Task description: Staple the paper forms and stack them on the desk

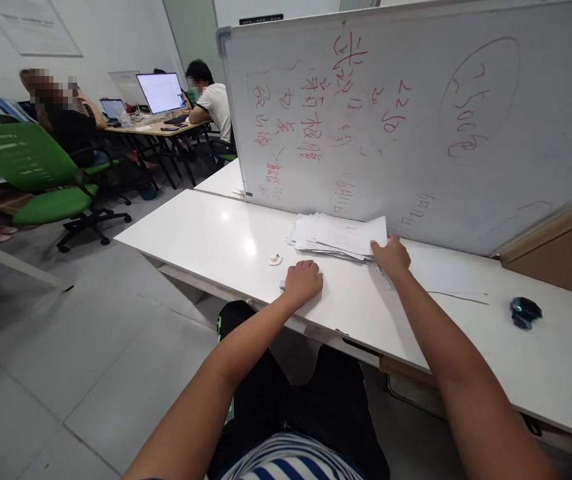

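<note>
A loose pile of white papers (333,233) lies on the white desk against the foot of the whiteboard, its edges uneven. My right hand (392,257) pinches the right end of the pile, thumb on top and fingers behind. Nearer the desk's front edge, my left hand (305,283) rests with its fingers curled down. A small white object (283,285) pokes out beside its left edge; most of it is covered, and its kind is unclear. Just beyond that hand sits a small white curled piece (275,259), perhaps a tape roll.
The whiteboard (416,120) with red writing stands along the desk's back. To the right are a dark shiny object (525,312), a thin dark strand (459,297) and a cardboard box (561,250). Two people sit at a far table behind a green chair (41,173).
</note>
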A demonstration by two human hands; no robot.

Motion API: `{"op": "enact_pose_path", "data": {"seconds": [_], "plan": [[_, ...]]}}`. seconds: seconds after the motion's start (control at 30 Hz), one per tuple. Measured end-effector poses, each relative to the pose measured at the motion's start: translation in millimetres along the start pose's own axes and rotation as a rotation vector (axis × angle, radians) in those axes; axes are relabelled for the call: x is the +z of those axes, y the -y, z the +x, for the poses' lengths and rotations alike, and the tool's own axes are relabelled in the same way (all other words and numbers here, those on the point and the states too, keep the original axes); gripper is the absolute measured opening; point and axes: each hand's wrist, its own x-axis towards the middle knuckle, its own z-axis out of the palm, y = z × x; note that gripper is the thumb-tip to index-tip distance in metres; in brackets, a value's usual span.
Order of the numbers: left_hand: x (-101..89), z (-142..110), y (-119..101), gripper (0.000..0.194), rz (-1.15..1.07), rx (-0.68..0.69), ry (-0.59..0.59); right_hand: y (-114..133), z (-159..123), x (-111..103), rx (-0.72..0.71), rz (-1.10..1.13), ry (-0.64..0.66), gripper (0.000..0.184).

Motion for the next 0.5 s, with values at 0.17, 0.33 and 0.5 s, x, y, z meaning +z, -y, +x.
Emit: {"op": "enact_pose_path", "data": {"seconds": [0.17,0.33,0.5], "plan": [[1.7,0,2,0.03,0.006,0.004,-0.014,-38,-14,-16,-0.055,-0.302,-0.125,0.056],[1.8,1,2,0.031,0.009,0.013,-0.017,-98,-29,-32,-0.043,-0.419,0.055,0.063],[-1.7,0,1,0.034,-0.004,0.026,0.006,-123,-37,-28,0.076,-0.442,0.115,0.075]]}}
